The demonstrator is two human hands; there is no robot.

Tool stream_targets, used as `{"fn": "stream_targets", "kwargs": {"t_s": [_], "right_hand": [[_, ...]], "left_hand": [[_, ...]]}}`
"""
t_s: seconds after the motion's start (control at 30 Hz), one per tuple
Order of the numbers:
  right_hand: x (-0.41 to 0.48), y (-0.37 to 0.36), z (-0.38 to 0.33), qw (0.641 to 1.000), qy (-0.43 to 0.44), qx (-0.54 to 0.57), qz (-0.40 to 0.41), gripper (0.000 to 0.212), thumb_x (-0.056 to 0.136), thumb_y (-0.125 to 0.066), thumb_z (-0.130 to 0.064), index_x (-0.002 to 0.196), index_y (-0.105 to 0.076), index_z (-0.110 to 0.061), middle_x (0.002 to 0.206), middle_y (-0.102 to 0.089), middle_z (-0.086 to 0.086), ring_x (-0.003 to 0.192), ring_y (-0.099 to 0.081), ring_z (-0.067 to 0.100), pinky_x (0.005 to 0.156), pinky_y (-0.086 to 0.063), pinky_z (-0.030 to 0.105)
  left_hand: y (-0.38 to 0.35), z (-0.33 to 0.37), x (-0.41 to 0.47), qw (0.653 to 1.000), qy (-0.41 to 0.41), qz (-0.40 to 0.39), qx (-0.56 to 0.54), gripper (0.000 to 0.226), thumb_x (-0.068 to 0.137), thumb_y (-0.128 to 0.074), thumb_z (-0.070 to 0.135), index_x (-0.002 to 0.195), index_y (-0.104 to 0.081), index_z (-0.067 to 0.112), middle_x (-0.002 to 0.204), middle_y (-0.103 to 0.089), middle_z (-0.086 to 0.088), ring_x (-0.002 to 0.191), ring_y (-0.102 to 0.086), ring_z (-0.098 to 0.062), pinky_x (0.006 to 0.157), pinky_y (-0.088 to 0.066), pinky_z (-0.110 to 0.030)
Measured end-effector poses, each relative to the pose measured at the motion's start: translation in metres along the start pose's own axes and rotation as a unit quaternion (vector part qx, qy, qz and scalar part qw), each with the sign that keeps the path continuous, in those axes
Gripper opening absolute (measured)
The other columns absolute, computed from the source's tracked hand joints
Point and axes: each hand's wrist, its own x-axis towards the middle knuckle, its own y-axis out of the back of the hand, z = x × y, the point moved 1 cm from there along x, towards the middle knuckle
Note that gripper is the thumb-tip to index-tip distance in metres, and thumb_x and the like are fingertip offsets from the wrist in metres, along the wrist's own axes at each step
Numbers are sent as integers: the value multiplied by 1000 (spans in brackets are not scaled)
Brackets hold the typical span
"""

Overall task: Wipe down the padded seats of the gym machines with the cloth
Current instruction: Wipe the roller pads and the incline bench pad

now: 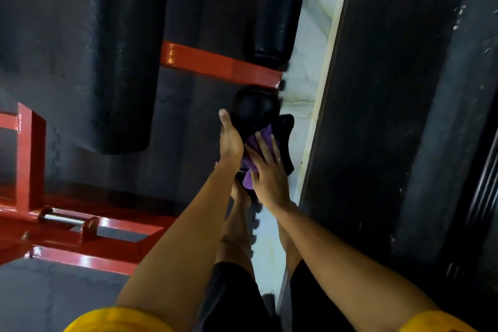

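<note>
A purple cloth [253, 143] is pressed against a black padded roller [254, 108] near the middle of the head view. My right hand [266, 167] lies flat on the cloth with its fingers spread over it. My left hand [229, 137] grips the left side of the same roller, thumb pointing up. A second black padded roller [276, 13] sits above, on the far side of the red bar [221, 65]. A long black padded seat [107, 48] fills the upper left. Part of the cloth is hidden under my right hand.
The red machine frame [67, 234] with a chrome pin [63, 218] runs along the lower left. Dark rubber floor mats [48, 294] lie below it. A pale tiled strip [310, 67] and a dark wall [390, 89] run along the right. My bare legs show below my arms.
</note>
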Motion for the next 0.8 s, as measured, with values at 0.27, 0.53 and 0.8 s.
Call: {"fn": "stream_targets", "kwargs": {"t_s": [0.27,0.53,0.8], "right_hand": [[97,29,13,993,-107,39,36,58,96,-51,-37,153,-45,-27,168,-24,10,151,-27,39,120,-31,57],[90,70,6,956,-226,182,38,60,95,-61,-3,151,-48,-21,161,-37,-1,143,-44,21,117,-39,39],[128,123,-18,942,-244,213,84,52,99,-60,-10,149,-50,-22,154,-45,-1,139,-47,17,114,-35,25]], "left_hand": [[-1,19,-18,1000,-6,-4,12,93,89,-18,84,157,-36,23,158,-42,-4,146,-38,-22,123,-29,-44],[-6,52,-39,998,-1,-21,53,86,92,-17,81,155,-40,26,158,-41,-1,146,-37,-21,123,-27,-44],[-23,34,88,994,40,19,100,105,62,-25,107,146,-43,47,160,-38,12,151,-28,-14,123,-18,-42]]}}
